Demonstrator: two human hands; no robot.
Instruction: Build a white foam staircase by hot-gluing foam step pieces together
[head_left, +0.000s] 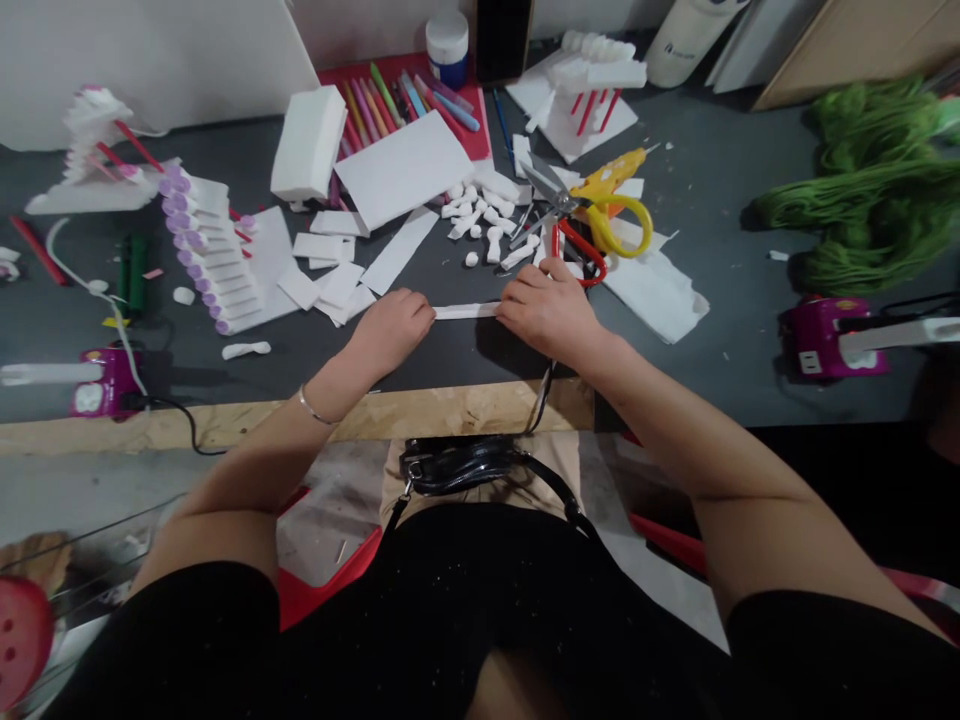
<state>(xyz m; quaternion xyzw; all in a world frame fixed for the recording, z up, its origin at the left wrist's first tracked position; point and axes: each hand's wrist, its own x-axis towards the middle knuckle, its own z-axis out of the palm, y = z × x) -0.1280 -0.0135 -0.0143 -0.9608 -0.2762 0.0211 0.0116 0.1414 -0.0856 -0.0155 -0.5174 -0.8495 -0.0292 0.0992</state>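
Observation:
A narrow folded white strip [466, 312], of paper or tissue, stretches level between my two hands just above the table's front edge. My left hand [394, 325] is closed on its left end, and my right hand [546, 308] pinches the right end. Beyond the right hand lie yellow-handled scissors [628, 226] and a red-handled pair [583, 258]. Short twisted white pieces [493, 240] are scattered past the strip. Flat white cut pieces [341, 288] lie beyond my left hand. The fingertips are partly hidden.
Stepped white models with purple ends [206, 250] stand at left; another white model [592, 90] is at the back. Coloured pens [382, 105] lie behind a white card [405, 165]. Green yarn [862, 190] is at right. Purple glue-gun-like devices [832, 335] sit on both sides, with cords.

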